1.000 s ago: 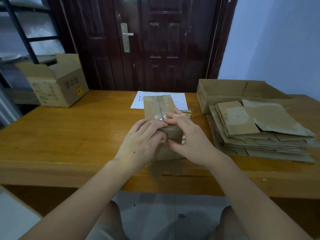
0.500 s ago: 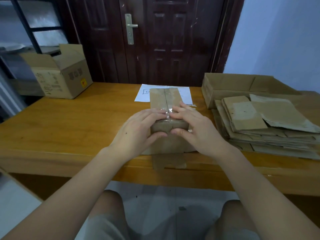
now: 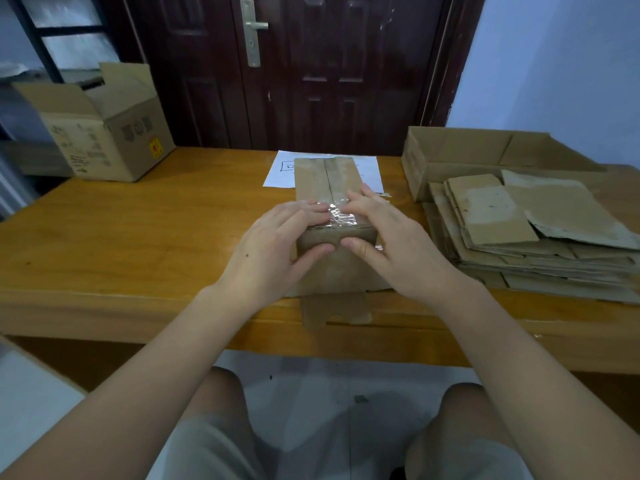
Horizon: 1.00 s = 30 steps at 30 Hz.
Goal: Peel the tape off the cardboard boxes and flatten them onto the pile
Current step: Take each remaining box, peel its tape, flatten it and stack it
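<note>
Crumpled tape (image 3: 341,216) now more exposed

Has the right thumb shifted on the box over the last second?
Yes. The right hand has slid its thumb toward the box's centre seam, from the right corner onto the near face, below the crinkled tape.

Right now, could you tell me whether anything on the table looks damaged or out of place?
Two things stand out. The clear tape on the small box is crumpled and shiny at the near edge, between both hands' fingertips. On the pile of flattened cardboard to the right, the top sheet has ragged, torn edges and lies askew.
</note>
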{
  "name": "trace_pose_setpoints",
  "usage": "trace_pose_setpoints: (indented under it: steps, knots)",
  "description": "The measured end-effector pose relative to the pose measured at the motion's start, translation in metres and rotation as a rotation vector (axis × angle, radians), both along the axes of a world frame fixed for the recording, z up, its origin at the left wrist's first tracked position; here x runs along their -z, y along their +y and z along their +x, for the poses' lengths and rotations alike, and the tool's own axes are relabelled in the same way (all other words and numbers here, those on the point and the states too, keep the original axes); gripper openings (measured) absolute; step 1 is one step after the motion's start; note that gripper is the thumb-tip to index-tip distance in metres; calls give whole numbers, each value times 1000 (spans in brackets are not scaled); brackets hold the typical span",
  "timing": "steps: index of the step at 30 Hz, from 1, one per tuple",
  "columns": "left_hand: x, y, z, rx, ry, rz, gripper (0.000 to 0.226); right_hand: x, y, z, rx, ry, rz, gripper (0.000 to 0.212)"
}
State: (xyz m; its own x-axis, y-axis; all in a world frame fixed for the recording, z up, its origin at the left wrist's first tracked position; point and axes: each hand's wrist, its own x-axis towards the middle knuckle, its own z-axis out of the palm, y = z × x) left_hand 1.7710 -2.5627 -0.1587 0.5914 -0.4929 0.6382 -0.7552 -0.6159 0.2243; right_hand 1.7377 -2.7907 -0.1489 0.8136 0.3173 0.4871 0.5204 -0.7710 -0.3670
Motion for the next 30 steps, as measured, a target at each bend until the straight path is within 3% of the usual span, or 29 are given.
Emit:
trace_pose_setpoints:
  steps: [4,8,17,30]
  knots:
    - [-1,-2,0,-19,-7,11,46,8,-2,0,-83,-327,-66,13]
    - [-1,-3,-2,-33,-16,20,44,7,-1,-3,-70,-490,-138,12]
    - [-4,-4,-4,-71,16,44,44,1,3,-1,-15,-461,-366,13]
    - [-7,-16,-8,-75,-146,122,33,-2,4,-4,73,-334,-364,24]
